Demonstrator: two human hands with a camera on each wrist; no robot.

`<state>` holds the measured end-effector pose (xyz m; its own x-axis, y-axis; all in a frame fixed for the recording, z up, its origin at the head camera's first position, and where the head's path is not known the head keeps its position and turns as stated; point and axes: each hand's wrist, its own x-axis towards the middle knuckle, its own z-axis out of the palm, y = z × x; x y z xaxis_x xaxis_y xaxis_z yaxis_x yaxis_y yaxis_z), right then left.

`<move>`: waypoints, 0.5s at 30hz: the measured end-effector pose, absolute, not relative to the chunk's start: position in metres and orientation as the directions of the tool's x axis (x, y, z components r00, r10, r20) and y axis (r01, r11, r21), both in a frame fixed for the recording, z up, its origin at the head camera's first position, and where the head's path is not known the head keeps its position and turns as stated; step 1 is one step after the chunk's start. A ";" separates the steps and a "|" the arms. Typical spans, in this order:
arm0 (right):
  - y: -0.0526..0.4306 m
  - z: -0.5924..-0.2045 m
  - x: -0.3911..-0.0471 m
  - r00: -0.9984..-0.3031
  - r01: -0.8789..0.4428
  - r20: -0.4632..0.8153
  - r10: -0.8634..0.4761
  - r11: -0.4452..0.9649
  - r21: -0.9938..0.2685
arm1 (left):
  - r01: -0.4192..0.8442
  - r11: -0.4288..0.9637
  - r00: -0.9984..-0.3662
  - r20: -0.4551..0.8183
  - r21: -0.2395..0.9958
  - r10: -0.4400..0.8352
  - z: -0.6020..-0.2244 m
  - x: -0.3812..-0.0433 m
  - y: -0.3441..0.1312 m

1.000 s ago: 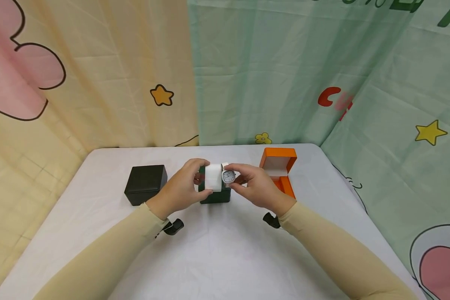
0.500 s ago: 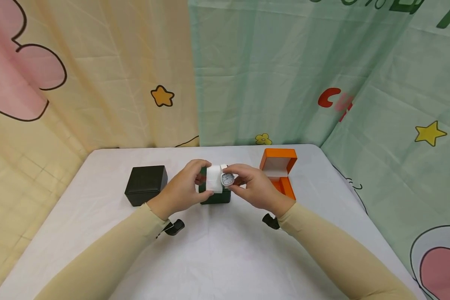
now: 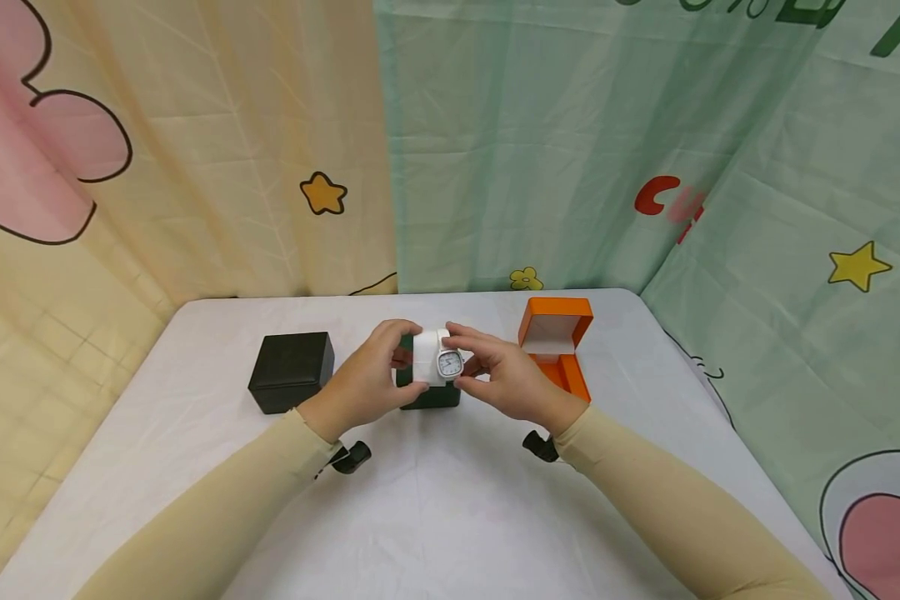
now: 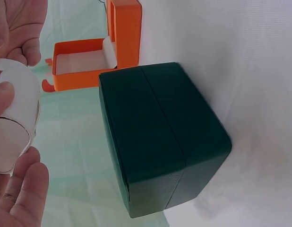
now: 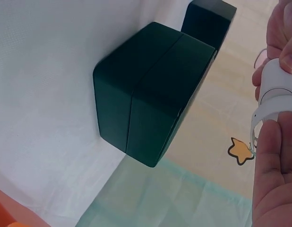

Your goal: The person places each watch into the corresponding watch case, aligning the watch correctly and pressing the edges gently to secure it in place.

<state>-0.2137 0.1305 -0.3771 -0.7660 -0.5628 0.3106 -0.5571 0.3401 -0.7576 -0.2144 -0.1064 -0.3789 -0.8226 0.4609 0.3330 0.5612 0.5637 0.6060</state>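
In the head view my left hand [image 3: 362,372] grips a white watch cushion [image 3: 423,360] by its left end, thumb at the near side and fingers at the far side. My right hand [image 3: 513,377] pinches a white-strapped wristwatch [image 3: 450,363] with a pale square-rounded dial. The strap loops around the cushion's right part, as the right wrist view also shows with the white strap [image 5: 277,105] encircling it. Beneath both hands stands a closed dark green box [image 4: 141,125], apart from the cushion held above it.
A closed black box [image 3: 291,371] stands on the white-covered table [image 3: 420,508] to the left. At the right, behind my right hand, an orange box [image 3: 557,317] stands with its lid up. Printed curtains [image 3: 495,167] hang around the table's back and sides.
The wristwatch has moved left with my right hand, further onto the cushion, so less white shows left of the dial. My left hand has barely moved.
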 end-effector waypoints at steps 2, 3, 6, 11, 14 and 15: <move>0.131 -0.378 -0.214 -0.768 -0.545 0.299 -0.567 0.332 -0.770 | 0.568 0.554 -0.818 0.342 0.608 0.464 -0.380 -0.215 -0.107; 0.131 -0.378 -0.214 -0.769 -0.542 0.295 -0.567 0.333 -0.772 | 0.572 0.550 -0.815 0.345 0.608 0.465 -0.380 -0.215 -0.107; 0.130 -0.378 -0.214 -0.781 -0.533 0.287 -0.555 0.353 -0.769 | 0.580 0.533 -0.808 0.354 0.616 0.470 -0.381 -0.216 -0.106; 0.130 -0.379 -0.214 -0.798 -0.526 0.275 -0.536 0.398 -0.751 | 0.576 0.522 -0.811 0.364 0.629 0.457 -0.381 -0.216 -0.106; 0.128 -0.379 -0.213 -0.807 -0.522 0.264 -0.528 0.429 -0.737 | 0.566 0.518 -0.819 0.366 0.642 0.441 -0.381 -0.217 -0.106; 0.127 -0.379 -0.213 -0.810 -0.521 0.261 -0.525 0.440 -0.731 | 0.560 0.518 -0.823 0.365 0.647 0.435 -0.382 -0.217 -0.106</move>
<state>-0.2129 0.1272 -0.3791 -0.8101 -0.5252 0.2607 -0.5208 0.4402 -0.7314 -0.2171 -0.1056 -0.3820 -0.8234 0.4348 0.3647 0.5600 0.5180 0.6467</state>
